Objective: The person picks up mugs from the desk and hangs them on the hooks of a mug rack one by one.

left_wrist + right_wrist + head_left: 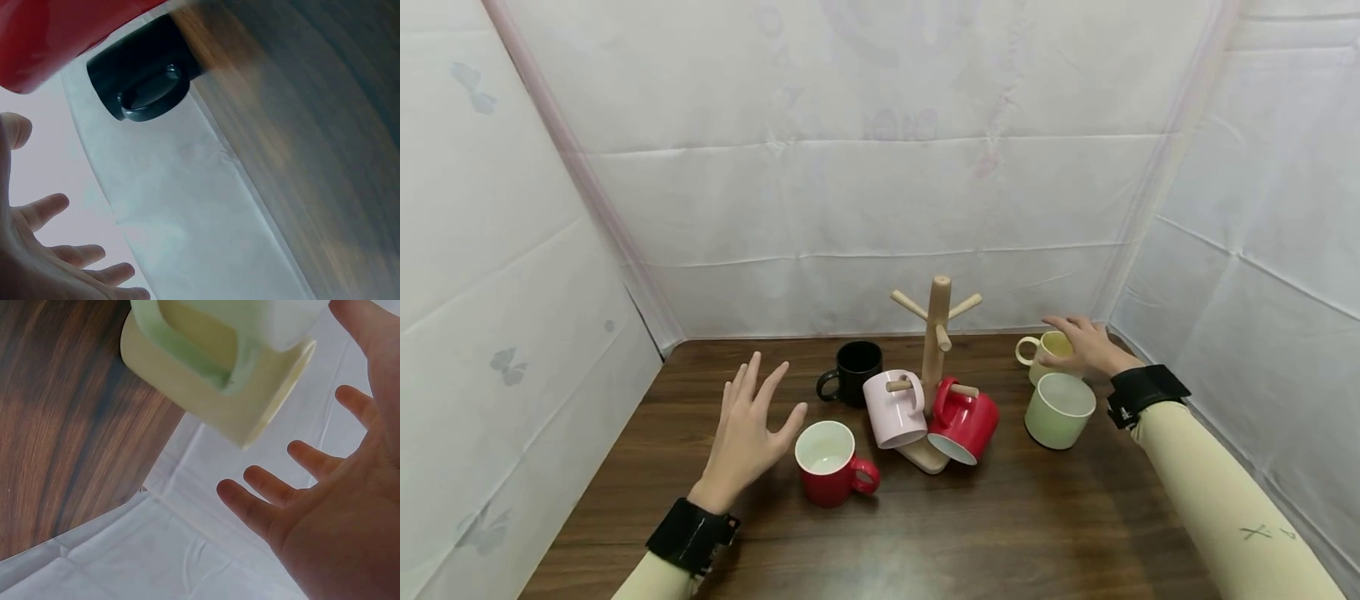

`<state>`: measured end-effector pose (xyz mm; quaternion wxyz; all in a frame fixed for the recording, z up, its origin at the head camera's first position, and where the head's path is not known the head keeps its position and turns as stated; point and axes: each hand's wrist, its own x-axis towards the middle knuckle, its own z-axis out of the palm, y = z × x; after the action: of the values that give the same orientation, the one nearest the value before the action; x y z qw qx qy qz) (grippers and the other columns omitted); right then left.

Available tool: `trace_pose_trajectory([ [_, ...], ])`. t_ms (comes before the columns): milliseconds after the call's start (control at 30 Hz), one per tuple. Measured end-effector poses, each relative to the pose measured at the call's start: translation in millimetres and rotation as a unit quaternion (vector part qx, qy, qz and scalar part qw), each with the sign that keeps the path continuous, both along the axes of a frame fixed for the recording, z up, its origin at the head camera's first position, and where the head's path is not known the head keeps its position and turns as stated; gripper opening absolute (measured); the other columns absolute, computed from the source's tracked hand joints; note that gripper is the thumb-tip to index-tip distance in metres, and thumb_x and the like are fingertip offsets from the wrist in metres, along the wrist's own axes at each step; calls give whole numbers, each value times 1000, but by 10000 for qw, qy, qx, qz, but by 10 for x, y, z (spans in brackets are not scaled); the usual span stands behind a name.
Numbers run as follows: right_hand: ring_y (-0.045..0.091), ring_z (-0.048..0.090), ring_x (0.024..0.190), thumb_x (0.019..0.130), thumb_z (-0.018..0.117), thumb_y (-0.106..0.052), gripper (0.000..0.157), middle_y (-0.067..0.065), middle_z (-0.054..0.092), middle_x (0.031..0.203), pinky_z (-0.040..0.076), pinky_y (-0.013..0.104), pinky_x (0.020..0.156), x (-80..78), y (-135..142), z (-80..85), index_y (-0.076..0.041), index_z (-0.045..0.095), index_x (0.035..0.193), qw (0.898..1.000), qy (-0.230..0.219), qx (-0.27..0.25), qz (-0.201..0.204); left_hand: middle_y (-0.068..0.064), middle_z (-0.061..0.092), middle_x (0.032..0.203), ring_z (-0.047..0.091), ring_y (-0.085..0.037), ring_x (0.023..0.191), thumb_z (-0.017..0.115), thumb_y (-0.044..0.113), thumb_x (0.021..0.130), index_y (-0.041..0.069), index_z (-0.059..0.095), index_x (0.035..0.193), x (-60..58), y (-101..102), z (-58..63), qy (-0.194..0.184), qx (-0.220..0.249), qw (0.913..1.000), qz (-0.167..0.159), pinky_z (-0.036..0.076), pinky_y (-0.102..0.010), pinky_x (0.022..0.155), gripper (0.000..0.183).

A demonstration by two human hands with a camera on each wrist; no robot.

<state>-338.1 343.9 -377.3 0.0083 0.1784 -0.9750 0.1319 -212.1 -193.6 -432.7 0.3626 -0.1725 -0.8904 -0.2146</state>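
My left hand [743, 442] is held with fingers spread, just left of a red mug [826, 483] with a white inside that stands upright on the table. In the left wrist view its fingers are apart, holding nothing. My right hand [1086, 348] reaches over a pale yellow mug [1039, 367] and a light green mug [1054, 421], both upright at the right. The right wrist view shows its fingers [250, 503] extended beside the yellow mug's rim, with the green mug's handle [187, 353] in front. Neither mug is gripped.
A wooden mug tree [938, 333] stands mid-table. On its lower pegs hang a tilted pale pink mug [891, 412] and a tilted red mug [973, 425]. A black mug [859, 375] stands behind, to the left. White cloth walls [880, 200] close in the wooden table [970, 542].
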Motion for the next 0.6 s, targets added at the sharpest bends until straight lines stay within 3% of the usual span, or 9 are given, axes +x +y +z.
trace_pose_trajectory([
  [600, 51, 26, 123, 84, 66, -39, 77, 34, 31, 136, 30, 67, 94, -34, 113, -93, -4, 29, 142, 9986, -253, -69, 451, -16, 21, 150, 19, -39, 133, 61, 44, 85, 18, 49, 134, 8, -55, -42, -218, 144, 9995, 183, 16, -65, 102, 57],
])
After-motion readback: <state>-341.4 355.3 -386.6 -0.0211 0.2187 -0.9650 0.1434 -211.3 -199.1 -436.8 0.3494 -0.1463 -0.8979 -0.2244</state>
